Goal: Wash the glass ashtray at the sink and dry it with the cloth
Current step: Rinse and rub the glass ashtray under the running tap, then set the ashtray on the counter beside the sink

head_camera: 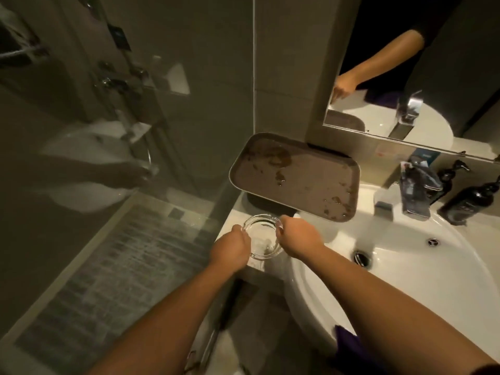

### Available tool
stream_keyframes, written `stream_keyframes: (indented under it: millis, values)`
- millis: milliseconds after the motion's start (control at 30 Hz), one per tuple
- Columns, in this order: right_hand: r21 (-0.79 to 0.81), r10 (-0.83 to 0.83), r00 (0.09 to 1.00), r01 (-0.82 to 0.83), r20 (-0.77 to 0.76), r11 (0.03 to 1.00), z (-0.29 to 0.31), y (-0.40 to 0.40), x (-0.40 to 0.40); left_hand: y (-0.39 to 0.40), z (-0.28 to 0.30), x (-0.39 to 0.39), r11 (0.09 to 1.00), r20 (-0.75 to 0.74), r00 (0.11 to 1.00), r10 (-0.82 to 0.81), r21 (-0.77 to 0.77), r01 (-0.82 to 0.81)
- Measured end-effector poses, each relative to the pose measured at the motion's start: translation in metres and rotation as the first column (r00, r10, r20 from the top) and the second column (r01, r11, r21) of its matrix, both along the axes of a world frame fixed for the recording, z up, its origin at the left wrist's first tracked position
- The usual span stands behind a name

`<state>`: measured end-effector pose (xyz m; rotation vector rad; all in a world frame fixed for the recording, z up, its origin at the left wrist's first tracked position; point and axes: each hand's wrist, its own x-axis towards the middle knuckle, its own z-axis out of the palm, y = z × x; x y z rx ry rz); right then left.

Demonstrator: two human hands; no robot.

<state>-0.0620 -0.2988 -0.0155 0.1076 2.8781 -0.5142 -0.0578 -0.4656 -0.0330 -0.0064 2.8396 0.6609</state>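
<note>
A clear glass ashtray [262,238] sits at the left end of the white counter, just left of the basin. My left hand [230,249] grips its left rim and my right hand [299,239] grips its right rim. The white sink [433,272] lies to the right, and water runs from the chrome tap [400,204] down toward the drain [362,257]. A dark purple cloth [349,345] hangs over the sink's near rim, partly hidden by my right forearm.
A wet brown tray [295,177] rests tilted behind the ashtray against the wall. Two dark pump bottles [470,198] stand at the right behind the tap. A mirror [422,77] is above, and a glass shower screen [121,104] is on the left.
</note>
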Motion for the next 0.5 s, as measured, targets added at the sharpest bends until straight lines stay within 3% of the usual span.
stream_keyframes:
  millis: [200,500]
  values:
    - [0.066,0.007,0.986,-0.018,0.168,0.998,-0.024,-0.045,-0.036,-0.038,-0.030,-0.035,0.997,0.077,0.997,-0.002,-0.078,0.008]
    - [0.116,0.029,0.961,-0.063,0.276,0.991,-0.047,-0.053,-0.058,-0.038,-0.064,-0.050,0.994,0.128,0.991,0.027,-0.105,-0.014]
